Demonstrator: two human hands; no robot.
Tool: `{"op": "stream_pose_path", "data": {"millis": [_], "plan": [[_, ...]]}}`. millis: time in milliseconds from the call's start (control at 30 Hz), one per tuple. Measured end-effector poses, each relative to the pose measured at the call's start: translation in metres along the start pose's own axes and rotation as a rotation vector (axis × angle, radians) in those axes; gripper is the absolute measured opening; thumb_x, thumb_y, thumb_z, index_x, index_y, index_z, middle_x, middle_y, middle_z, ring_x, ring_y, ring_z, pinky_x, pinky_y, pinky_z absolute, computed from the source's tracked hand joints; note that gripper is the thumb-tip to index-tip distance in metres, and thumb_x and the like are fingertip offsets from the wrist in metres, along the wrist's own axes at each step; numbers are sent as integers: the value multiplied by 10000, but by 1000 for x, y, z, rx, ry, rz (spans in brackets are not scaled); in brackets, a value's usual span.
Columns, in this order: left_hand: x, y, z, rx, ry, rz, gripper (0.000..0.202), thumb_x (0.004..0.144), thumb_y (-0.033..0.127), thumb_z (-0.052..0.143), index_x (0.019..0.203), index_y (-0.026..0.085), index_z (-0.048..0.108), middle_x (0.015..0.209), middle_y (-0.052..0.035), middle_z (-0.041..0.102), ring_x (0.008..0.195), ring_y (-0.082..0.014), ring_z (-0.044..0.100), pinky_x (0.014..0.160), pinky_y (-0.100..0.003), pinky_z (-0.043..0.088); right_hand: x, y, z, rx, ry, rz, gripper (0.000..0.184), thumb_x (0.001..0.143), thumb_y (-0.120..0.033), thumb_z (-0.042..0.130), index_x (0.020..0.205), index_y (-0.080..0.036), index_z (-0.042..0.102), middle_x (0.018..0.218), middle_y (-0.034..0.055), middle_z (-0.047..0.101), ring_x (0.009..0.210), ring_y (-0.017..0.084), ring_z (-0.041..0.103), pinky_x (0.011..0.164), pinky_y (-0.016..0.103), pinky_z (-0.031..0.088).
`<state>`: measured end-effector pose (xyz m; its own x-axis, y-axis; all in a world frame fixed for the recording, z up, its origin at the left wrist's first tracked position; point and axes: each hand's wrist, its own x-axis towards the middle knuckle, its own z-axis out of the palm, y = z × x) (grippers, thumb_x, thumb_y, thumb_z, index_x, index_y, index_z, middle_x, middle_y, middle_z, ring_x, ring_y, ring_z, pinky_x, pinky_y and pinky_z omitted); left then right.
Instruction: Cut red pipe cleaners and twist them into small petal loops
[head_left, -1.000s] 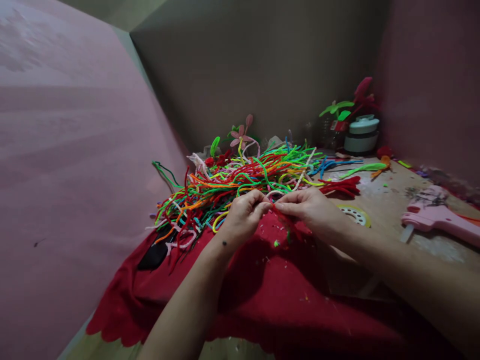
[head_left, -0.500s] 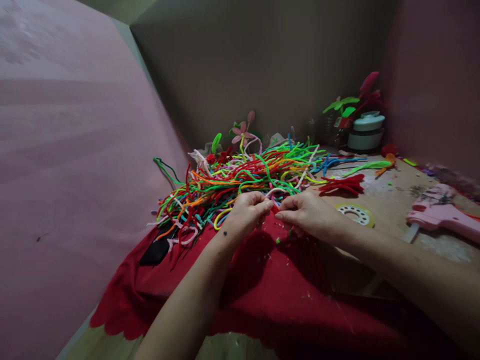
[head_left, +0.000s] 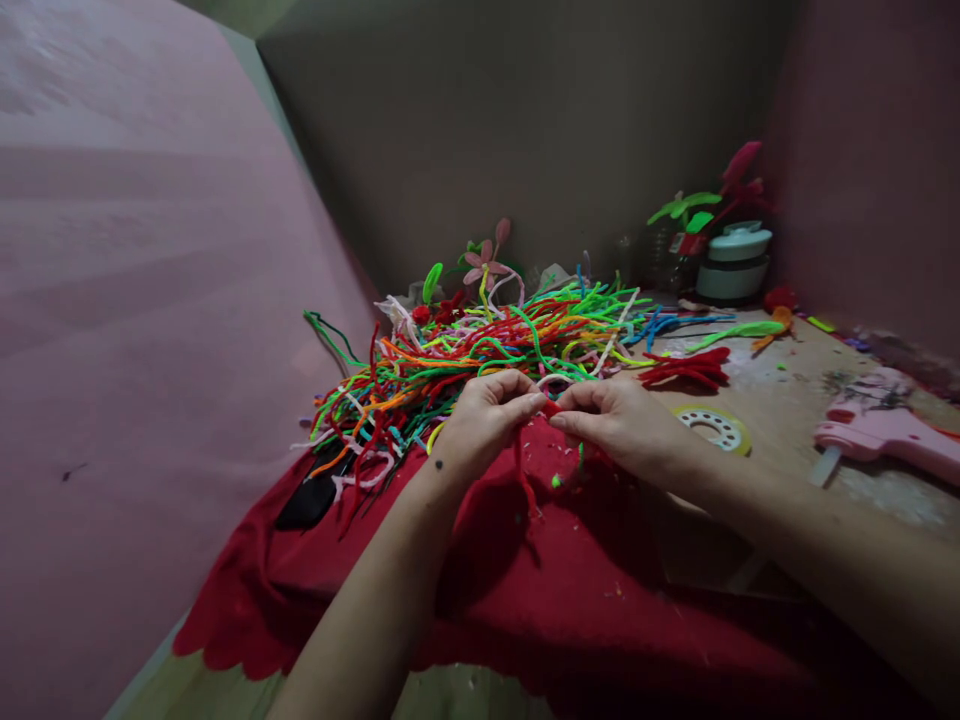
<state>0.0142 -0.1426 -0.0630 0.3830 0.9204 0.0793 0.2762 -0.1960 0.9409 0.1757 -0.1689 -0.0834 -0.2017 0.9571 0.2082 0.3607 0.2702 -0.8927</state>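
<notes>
A red pipe cleaner is stretched between my two hands over the red tablecloth. My left hand pinches one side of it between thumb and forefinger, and a loose red strand hangs down below those fingertips. Very close by on the right, my right hand grips the other side, thumb against forefinger. Part of the piece is hidden inside the fingers. Just behind both hands lies a large heap of pipe cleaners in many colours.
To the right are a red pipe cleaner bundle, a yellow tape roll and a pink glue gun. A lidded pot and fuzzy flowers stand at the back. A black object lies left, near the pink wall.
A red strand now dangles under my left hand, where none showed before. My left hand has shifted slightly left and turned a little; the right hand stays nearly in place.
</notes>
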Motion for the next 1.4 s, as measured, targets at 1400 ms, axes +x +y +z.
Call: {"op": "stream_pose_path", "data": {"millis": [1400], "plan": [[0, -7, 10, -322, -89, -129, 190, 659, 278, 674, 727, 149, 552, 498, 58, 504, 343, -25, 362, 346, -157, 229, -2, 3, 7, 336, -113, 315, 207, 685, -220, 628, 507, -130, 573, 413, -1, 546, 351, 69, 439, 366, 191, 294]]}}
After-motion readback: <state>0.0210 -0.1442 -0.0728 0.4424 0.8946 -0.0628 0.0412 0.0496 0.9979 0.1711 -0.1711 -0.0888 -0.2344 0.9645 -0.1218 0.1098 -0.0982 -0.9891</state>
